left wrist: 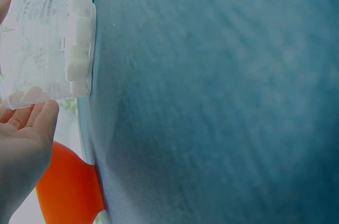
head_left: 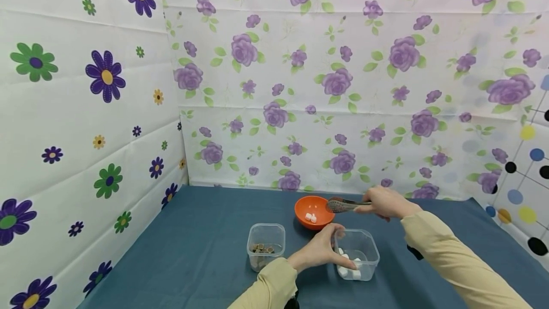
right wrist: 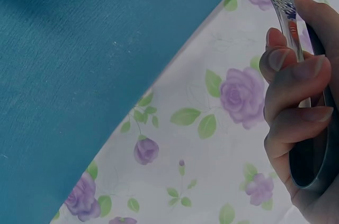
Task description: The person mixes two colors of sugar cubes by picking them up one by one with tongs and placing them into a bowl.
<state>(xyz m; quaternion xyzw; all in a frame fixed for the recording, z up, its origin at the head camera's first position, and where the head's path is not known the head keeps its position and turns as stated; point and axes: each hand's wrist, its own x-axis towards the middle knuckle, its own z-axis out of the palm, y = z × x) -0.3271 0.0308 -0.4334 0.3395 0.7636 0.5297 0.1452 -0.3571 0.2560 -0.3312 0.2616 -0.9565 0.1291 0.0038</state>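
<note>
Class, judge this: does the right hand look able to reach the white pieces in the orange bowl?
Probably yes: the right hand holds tongs near the orange bowl, and nothing covers the white pieces inside.

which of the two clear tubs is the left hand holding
The tub on the right, with white pieces inside: the left hand grips it. The other tub stands to its left and holds brown pieces.

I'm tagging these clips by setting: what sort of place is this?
Probably a makeshift tabletop filming booth, though the pictures can't confirm it: a creased white sheet printed with purple roses rises behind a flat dark blue cloth, and a white sheet with purple and green daisies closes the left side.
</note>
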